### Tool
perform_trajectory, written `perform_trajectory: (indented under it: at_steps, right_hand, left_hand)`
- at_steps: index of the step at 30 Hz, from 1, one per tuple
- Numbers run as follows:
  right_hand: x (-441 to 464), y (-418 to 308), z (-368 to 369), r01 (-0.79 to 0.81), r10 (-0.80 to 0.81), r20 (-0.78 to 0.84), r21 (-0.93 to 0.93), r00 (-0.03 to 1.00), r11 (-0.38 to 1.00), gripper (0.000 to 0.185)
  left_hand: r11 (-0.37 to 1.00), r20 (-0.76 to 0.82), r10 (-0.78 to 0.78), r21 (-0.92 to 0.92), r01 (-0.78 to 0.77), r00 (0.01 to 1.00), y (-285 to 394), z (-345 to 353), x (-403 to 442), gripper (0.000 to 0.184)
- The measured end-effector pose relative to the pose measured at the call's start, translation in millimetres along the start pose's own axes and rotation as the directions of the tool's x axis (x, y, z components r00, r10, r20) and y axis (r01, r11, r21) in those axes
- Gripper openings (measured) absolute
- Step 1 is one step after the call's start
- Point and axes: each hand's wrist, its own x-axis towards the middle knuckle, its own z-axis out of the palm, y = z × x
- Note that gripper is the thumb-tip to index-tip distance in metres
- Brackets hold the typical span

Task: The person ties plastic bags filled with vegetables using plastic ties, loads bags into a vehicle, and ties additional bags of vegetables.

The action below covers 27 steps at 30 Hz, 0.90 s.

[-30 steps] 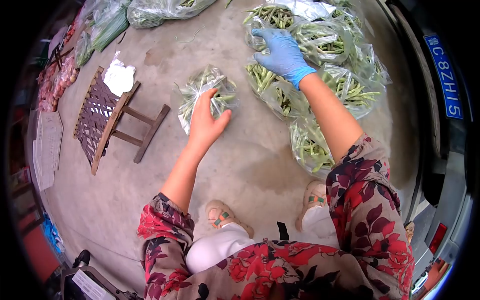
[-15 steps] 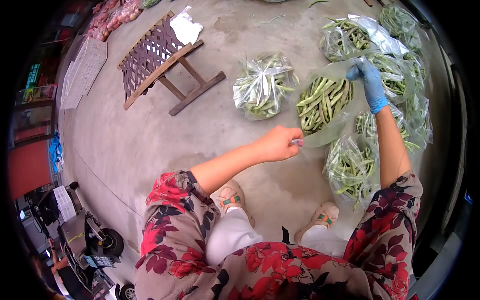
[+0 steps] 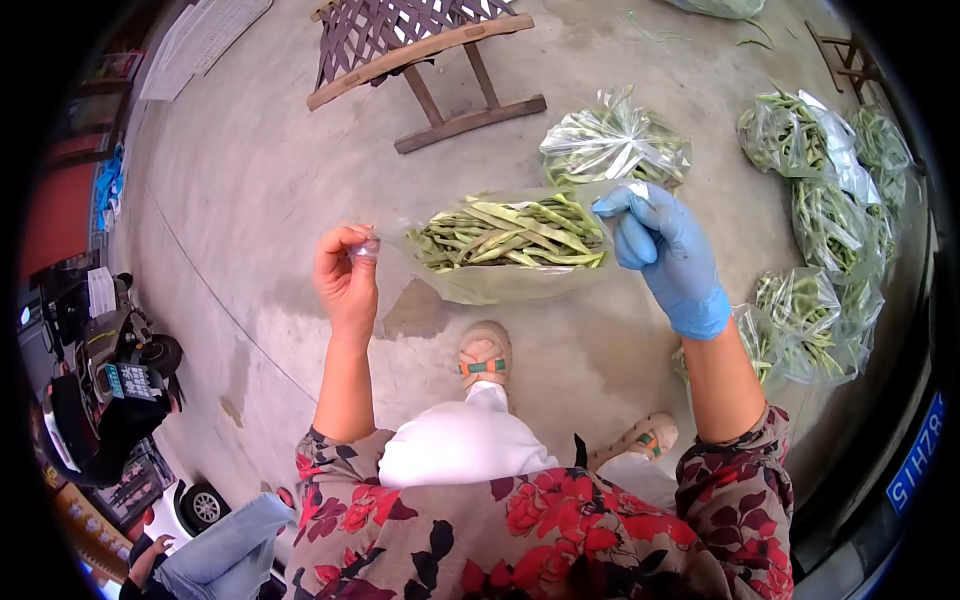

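Shifted away from the piled bags (image 3: pixel 826 228), the open bag (image 3: pixel 495 287) of beans (image 3: pixel 520 235) is held before the left shoe (image 3: pixel 485 352), opposite edges pinched by bare left hand (image 3: pixel 349 280) and gloved right hand (image 3: pixel 668 255).

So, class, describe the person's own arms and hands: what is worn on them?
The left hand is bare; the right hand wears a blue glove ending around the wrist. The greyish-beige sleeves, printed with red flowers and dark leaves, stop well short of both hands.
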Motion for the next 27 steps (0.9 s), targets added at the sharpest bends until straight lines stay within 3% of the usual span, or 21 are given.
perform_trajectory:
  at_steps: [1,4,5,8,9,12,13,15,16,17,18,20,21,24,25,27]
  right_hand:
    - [4.9,-3.8,12.5,0.004,-0.004,0.01,0.01,1.0,1.0,0.035]
    - [25.9,7.0,38.5,0.01,-0.016,0.041,0.161,0.999,0.987,0.041]
    - [38.8,22.5,28.2,-0.03,0.008,0.125,0.175,0.992,0.984,0.046]
    - [67.7,53.4,19.2,-0.214,0.195,0.103,0.233,0.975,0.949,0.052]
    - [75.0,59.2,14.4,-0.241,0.201,0.176,0.244,0.964,0.94,0.058]
    - [85.6,65.2,10.6,-0.307,0.247,0.237,0.264,0.94,0.914,0.059]
    - [89.2,65.8,10.0,-0.329,0.223,0.31,0.351,0.924,0.877,0.059]
    - [92.5,68.3,10.7,-0.328,0.241,0.24,0.45,0.94,0.831,0.059]
    - [90.4,73.0,10.8,-0.33,0.26,0.205,0.502,0.944,0.8,0.059]
    - [88.0,78.4,9.8,-0.284,0.279,0.101,0.582,0.955,0.762,0.057]
    - [86.3,88.2,3.2,-0.301,0.276,0.146,0.667,0.95,0.682,0.057]
    - [84.9,104.2,-11.2,-0.336,0.248,0.24,0.801,0.939,0.495,0.055]
    - [80.0,103.5,-3.2,-0.285,0.306,0.152,0.843,0.94,0.456,0.05]
    - [75.6,139.6,-15.9,-0.447,0.266,0.366,0.806,0.892,0.389,0.045]
    - [74.3,150.0,-19.9,-0.518,0.336,0.406,0.761,0.85,0.39,0.046]
    - [70.5,139.3,-6.7,-0.553,0.407,0.375,0.544,0.833,0.631,0.045]
  left_hand:
    - [0.994,-0.009,0.108,0.014,-0.108,0.994,2.0,-8.3,2.7,0.013]
    - [0.973,-0.074,0.185,0.152,-0.172,0.98,-6.7,-19.6,12.0,0.014]
    - [0.961,-0.155,0.185,0.237,-0.145,0.97,-23.1,-14.6,12.8,0.012]
    - [0.876,-0.195,-0.011,0.471,0.103,0.981,-82.6,-15.4,7.7,0.005]
    - [0.931,-0.232,-0.022,0.35,0.105,0.973,-94.2,-13.3,8.0,0.006]
    - [0.967,-0.276,-0.028,0.237,0.096,0.961,-98.2,-7.9,19.3,0.006]
    - [0.993,-0.308,-0.04,0.096,0.073,0.95,-98.6,-4.0,24.7,0.006]
    - [0.982,-0.368,-0.06,-0.19,-0.012,0.928,-100.1,5.4,40.8,0.005]
    - [0.915,-0.364,-0.214,-0.399,0.056,0.907,-99.7,7.9,44.8,0.006]
    - [0.8,-0.324,-0.362,-0.589,0.113,0.874,-99.3,9.9,47.6,0.006]
    - [0.642,-0.251,-0.497,-0.751,0.157,0.831,-99.6,10.7,48.7,0.007]
    - [0.302,-0.007,-0.61,-0.926,0.225,0.792,-117.0,-1.1,42.6,0.007]
    - [0.113,0.125,-0.628,-0.962,0.249,0.768,-123.6,-8.0,41.6,0.008]
    - [-0.027,0.464,-0.631,-0.814,0.58,0.622,-122.4,-20.5,34.3,0.011]
    - [0.1,0.422,-0.744,-0.696,0.711,0.517,-112.4,-15.5,31.7,0.009]
    - [0.109,0.537,-0.759,-0.453,0.885,0.368,-107.4,-10.5,27.6,0.009]
